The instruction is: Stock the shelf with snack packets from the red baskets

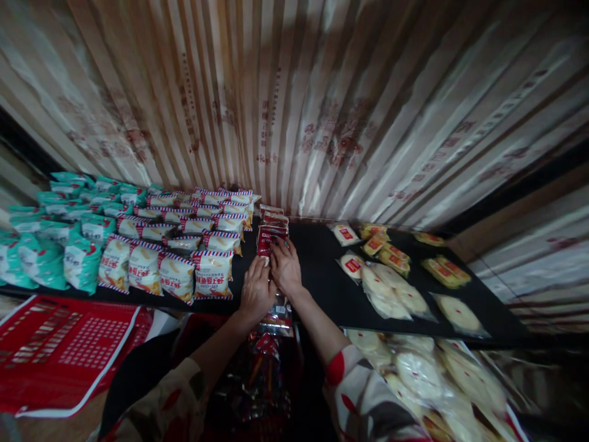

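My left hand (pixel 257 287) and my right hand (pixel 286 267) are close together at the middle of the black shelf (pixel 317 270). Both have their fingers bent and closed on a red snack packet (pixel 265 240) in a short row of red packets, which they partly cover. Below my wrists, a shiny packet (pixel 278 316) with a silver and dark wrapper shows at the shelf's front edge. More dark red shiny packets (pixel 264 368) lie in a heap under it, close to my body.
White snack bags (pixel 214 275) and teal bags (pixel 83 261) stand in rows on the left. To the right lie flat bagged rounds (pixel 391 288) and small yellow packs (pixel 394 259). A box of bagged rounds (pixel 421 374) and a red bag (pixel 69 350) are in front. Pleated printed sheeting (pixel 285 110) hangs behind.
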Demonstrator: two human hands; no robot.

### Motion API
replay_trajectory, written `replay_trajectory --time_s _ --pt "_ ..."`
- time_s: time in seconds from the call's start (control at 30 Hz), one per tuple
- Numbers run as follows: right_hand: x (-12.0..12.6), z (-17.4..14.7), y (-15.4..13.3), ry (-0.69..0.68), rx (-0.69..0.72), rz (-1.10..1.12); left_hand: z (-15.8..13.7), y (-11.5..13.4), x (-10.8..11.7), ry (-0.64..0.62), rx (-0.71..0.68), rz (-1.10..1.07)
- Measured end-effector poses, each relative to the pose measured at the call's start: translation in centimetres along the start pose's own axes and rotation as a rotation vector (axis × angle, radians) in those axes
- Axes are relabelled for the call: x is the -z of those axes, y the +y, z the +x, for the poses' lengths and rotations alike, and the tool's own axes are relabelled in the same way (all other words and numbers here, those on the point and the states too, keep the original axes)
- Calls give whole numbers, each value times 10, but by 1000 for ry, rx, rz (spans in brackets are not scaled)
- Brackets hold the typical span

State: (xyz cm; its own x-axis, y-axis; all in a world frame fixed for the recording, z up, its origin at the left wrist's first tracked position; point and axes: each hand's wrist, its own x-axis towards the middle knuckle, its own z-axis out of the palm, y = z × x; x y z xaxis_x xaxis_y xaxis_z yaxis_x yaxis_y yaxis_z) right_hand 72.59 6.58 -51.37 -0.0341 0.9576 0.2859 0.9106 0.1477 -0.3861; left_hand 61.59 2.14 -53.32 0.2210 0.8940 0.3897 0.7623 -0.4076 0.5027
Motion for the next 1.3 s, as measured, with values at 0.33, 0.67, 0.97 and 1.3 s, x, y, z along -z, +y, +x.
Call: replay_trajectory --time_s 0.33,0.67,0.97,1.3 --pt "-10 33 5 -300 -66 -120 -2 -2 -10 -31 11 6" --pt "-20 30 10 -224 -40 -132 -1 0 -8 -51 29 10" --pt "8 -11 -2 258 81 219 -5 0 14 -10 -56 -57" --pt "5 -211 -38 -220 20 367 -167 -12 38 -246 565 -819"
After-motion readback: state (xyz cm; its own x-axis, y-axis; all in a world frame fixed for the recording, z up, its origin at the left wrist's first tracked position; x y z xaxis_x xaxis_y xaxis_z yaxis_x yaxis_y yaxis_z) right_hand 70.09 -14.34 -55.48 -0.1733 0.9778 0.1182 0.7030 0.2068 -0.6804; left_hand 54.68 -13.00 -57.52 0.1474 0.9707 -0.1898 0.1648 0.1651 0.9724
